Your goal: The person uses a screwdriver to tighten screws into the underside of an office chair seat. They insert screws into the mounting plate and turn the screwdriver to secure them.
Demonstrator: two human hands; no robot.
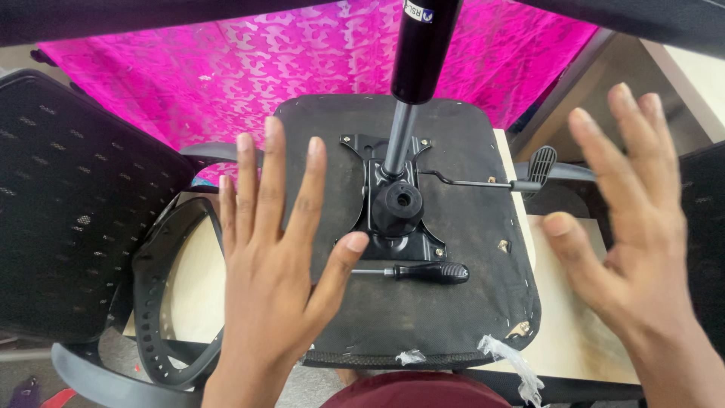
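An upturned office-chair seat (461, 317) lies in front of me, black underside up. A black metal mechanism plate (396, 204) is bolted at its middle, and a gas-lift cylinder (415, 53) rises from it toward the camera. A black-handled screwdriver (423, 272) lies on the seat just below the plate. My left hand (272, 257) hovers flat over the seat's left part, fingers spread, thumb near the screwdriver's shaft. My right hand (634, 227) is raised to the right of the seat, fingers apart, holding nothing.
A black mesh chair back (68, 204) and a lumbar frame (162, 302) lie at the left. A lever with a paddle handle (540, 162) sticks out right of the plate. Pink patterned cloth (249, 60) covers the far side. A pale tabletop (574, 340) shows under the seat.
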